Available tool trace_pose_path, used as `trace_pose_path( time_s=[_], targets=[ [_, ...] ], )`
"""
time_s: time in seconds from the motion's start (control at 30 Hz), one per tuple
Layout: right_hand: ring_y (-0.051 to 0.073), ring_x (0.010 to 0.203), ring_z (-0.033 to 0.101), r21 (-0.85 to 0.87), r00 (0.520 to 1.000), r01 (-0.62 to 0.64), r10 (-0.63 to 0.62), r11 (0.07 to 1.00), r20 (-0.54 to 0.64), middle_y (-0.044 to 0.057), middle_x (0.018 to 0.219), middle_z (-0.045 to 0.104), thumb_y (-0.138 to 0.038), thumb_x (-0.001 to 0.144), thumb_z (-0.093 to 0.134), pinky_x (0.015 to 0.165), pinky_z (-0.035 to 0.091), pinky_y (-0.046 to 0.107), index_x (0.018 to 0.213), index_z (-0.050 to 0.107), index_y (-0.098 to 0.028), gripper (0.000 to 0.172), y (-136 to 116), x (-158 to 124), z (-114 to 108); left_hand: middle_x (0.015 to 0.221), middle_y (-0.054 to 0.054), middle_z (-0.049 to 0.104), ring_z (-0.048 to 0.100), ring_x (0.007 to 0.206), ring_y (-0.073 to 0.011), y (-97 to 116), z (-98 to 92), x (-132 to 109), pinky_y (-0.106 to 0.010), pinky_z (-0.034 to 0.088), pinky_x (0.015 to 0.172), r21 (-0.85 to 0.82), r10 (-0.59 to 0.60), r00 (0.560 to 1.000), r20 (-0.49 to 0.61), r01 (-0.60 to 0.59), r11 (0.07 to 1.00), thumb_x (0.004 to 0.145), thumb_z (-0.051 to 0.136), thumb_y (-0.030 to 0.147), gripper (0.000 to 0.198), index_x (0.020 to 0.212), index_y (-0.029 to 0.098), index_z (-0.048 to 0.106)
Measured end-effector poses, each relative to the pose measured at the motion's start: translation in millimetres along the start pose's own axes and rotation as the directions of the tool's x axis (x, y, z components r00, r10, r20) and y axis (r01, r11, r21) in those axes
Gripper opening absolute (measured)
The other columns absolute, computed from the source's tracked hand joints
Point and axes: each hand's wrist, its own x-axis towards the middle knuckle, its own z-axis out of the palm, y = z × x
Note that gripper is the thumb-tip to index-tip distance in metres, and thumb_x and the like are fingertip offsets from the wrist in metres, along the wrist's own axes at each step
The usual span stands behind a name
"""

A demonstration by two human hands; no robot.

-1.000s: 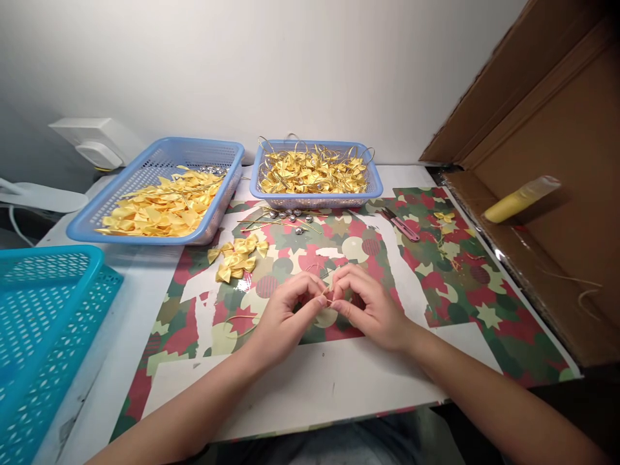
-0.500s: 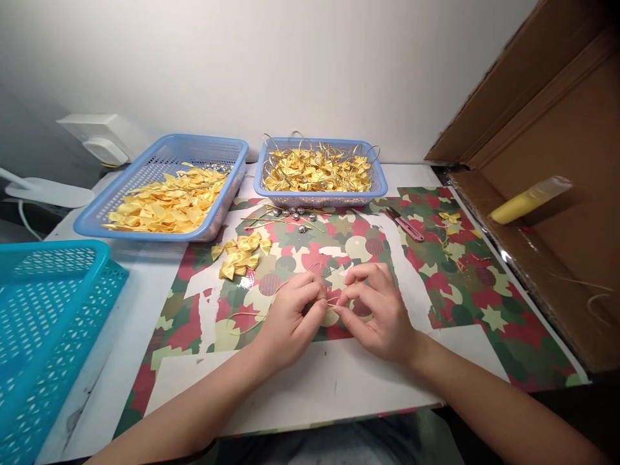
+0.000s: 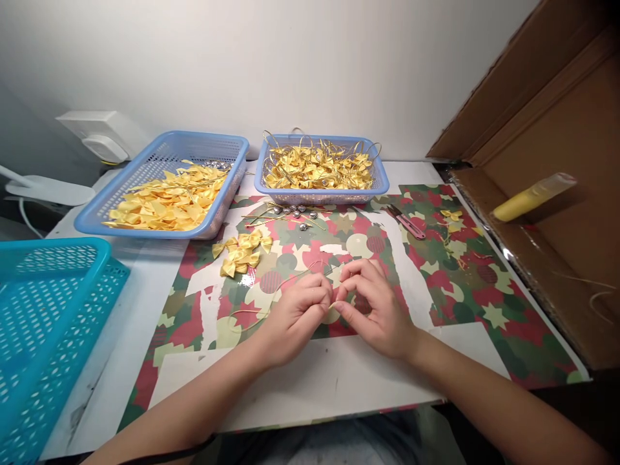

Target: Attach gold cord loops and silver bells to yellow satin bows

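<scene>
My left hand and my right hand are close together above the patterned sheet, fingertips nearly touching. A thin pale-yellow cord loops out to the left from my left hand, which is closed on it. Between thumb and index finger, my right hand pinches a short bit of the same cord; most of what lies between the fingers is hidden. Beyond my left hand is a small pile of yellow ribbon bows. Farther back, several silver jingle bells lie among gold ties.
A blue basket of yellow bows and another blue basket of bows with gold ties stand behind. At left is a turquoise basket. A pink-handled cutter and cord scraps lie right, near a cardboard wall.
My left fingers have closed further, and the hands have drawn slightly nearer each other. Less cord shows between them. The view has shifted a little.
</scene>
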Motion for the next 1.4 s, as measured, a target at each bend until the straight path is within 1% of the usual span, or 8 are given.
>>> trace_pose_path(
  time_s=[0.13, 0.33, 0.53, 0.67, 0.8, 1.07, 1.3, 1.4],
  targets=[
    [0.020, 0.092, 0.051, 0.044, 0.999, -0.035, 0.035, 0.998, 0.003, 0.004, 0.094, 0.054, -0.014, 0.085, 0.057, 0.081, 0.042, 0.037, 0.083, 0.057, -0.021, 0.008, -0.7, -0.1, 2.1, 0.076, -0.001, 0.044, 0.043, 0.072, -0.0154, 0.7, 1.2, 0.8, -0.028, 0.037, 0.068, -0.137, -0.083, 0.996, 0.038, 0.087, 0.987, 0.088, 0.037, 0.022, 0.030, 0.059, 0.018, 0.037],
    [0.020, 0.088, 0.052, 0.050, 0.997, 0.005, -0.001, 0.999, -0.075, 0.004, 0.090, 0.055, -0.012, 0.083, 0.058, 0.080, 0.043, 0.037, 0.083, 0.056, -0.022, 0.010, -2.4, 0.5, 5.5, 0.077, 0.000, 0.038, 0.035, 0.066, -0.0129, 3.6, 3.6, 2.9, -0.027, 0.032, 0.061, -0.371, -0.172, 0.982, 0.072, 0.187, 0.910, 0.085, 0.041, 0.025, 0.026, 0.061, 0.018, 0.036],
    [0.018, 0.083, 0.051, 0.042, 0.994, 0.055, -0.050, 0.998, -0.098, 0.003, 0.088, 0.058, -0.009, 0.082, 0.056, 0.077, 0.041, 0.036, 0.081, 0.058, -0.021, 0.012, -4.3, 0.1, 6.7, 0.075, 0.000, 0.037, 0.035, 0.067, -0.0135, 0.4, 5.7, 3.3, -0.027, 0.031, 0.061, -0.456, -0.206, 0.976, 0.066, 0.213, 0.864, 0.080, 0.041, 0.023, 0.022, 0.060, 0.018, 0.035],
    [0.019, 0.082, 0.052, 0.039, 0.996, 0.037, -0.033, 0.999, -0.088, 0.004, 0.088, 0.059, -0.011, 0.081, 0.056, 0.076, 0.042, 0.038, 0.083, 0.060, -0.021, 0.011, -5.3, -0.6, 6.4, 0.075, 0.000, 0.038, 0.035, 0.067, -0.0139, -2.2, 5.9, 2.8, -0.027, 0.032, 0.061, -0.434, -0.218, 0.975, 0.049, 0.217, 0.874, 0.080, 0.041, 0.023, 0.022, 0.059, 0.019, 0.033],
    [0.019, 0.079, 0.053, 0.028, 0.994, 0.021, -0.018, 0.999, -0.111, 0.003, 0.084, 0.059, -0.018, 0.080, 0.063, 0.075, 0.043, 0.039, 0.081, 0.061, -0.022, 0.005, -6.2, 0.0, 7.5, 0.076, -0.001, 0.040, 0.037, 0.070, -0.0148, -0.8, 5.1, 2.4, -0.027, 0.034, 0.063, -0.328, -0.202, 0.979, 0.018, 0.197, 0.924, 0.081, 0.039, 0.024, 0.023, 0.060, 0.019, 0.035],
    [0.019, 0.082, 0.055, 0.002, 0.989, 0.007, -0.007, 1.000, -0.146, 0.003, 0.083, 0.061, -0.016, 0.082, 0.065, 0.074, 0.042, 0.038, 0.076, 0.059, -0.022, 0.010, -3.3, 0.5, 9.9, 0.074, 0.000, 0.045, 0.043, 0.071, -0.0151, 1.7, 5.1, 2.1, -0.027, 0.038, 0.066, -0.197, -0.136, 0.990, -0.023, 0.129, 0.972, 0.087, 0.040, 0.023, 0.025, 0.063, 0.020, 0.039],
    [0.019, 0.083, 0.053, -0.020, 0.998, -0.041, 0.040, 0.999, -0.043, 0.003, 0.086, 0.061, -0.015, 0.086, 0.062, 0.073, 0.042, 0.036, 0.076, 0.058, -0.021, 0.012, -2.0, -1.0, 7.8, 0.075, 0.000, 0.049, 0.047, 0.073, -0.0155, -1.8, 3.4, 1.7, -0.027, 0.038, 0.067, -0.118, -0.095, 0.995, -0.023, 0.092, 0.989, 0.091, 0.040, 0.027, 0.027, 0.064, 0.020, 0.042],
    [0.019, 0.085, 0.052, -0.022, 0.998, -0.062, 0.063, 0.998, 0.008, 0.004, 0.090, 0.061, -0.017, 0.089, 0.059, 0.073, 0.041, 0.035, 0.080, 0.058, -0.022, 0.010, -0.2, -1.5, 5.5, 0.067, 0.001, 0.047, 0.044, 0.066, -0.0142, -2.5, 2.5, 0.6, -0.027, 0.035, 0.061, -0.144, -0.126, 0.992, -0.010, 0.123, 0.982, 0.092, 0.041, 0.030, 0.030, 0.064, 0.020, 0.041]
  ],
)
